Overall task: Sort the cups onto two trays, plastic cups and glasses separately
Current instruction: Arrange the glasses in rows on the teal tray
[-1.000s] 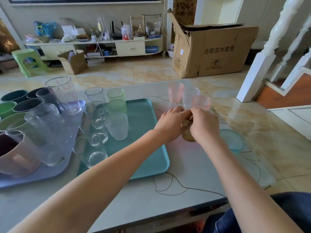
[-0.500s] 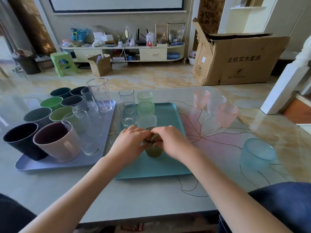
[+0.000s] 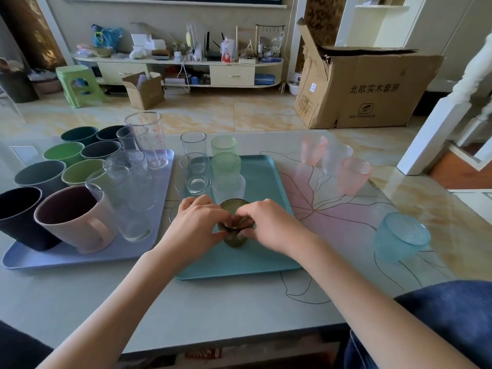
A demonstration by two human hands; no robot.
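Dark green glass [image 3: 235, 209], dimpled and round-rimmed, stands on the teal tray [image 3: 269, 171] in front of a frosted tumbler [image 3: 229, 186]. Both hands hide its middle; only rim and base show. The left hand [image 3: 195, 225] and right hand [image 3: 269, 225] curl their fingers [image 3: 246, 223] around its sides, fingertips meeting. Clear and pale green pebbled glasses [image 3: 225, 163] stand behind. Opaque plastic cups [image 3: 64, 153] fill the lavender tray [image 3: 80, 255], a pink mug [image 3: 74, 218] nearest.

Dark green textured glass [image 3: 235, 209] upright on the teal tray [image 3: 269, 171] — seemingly resting there — fingers [image 3: 241, 225] around it.
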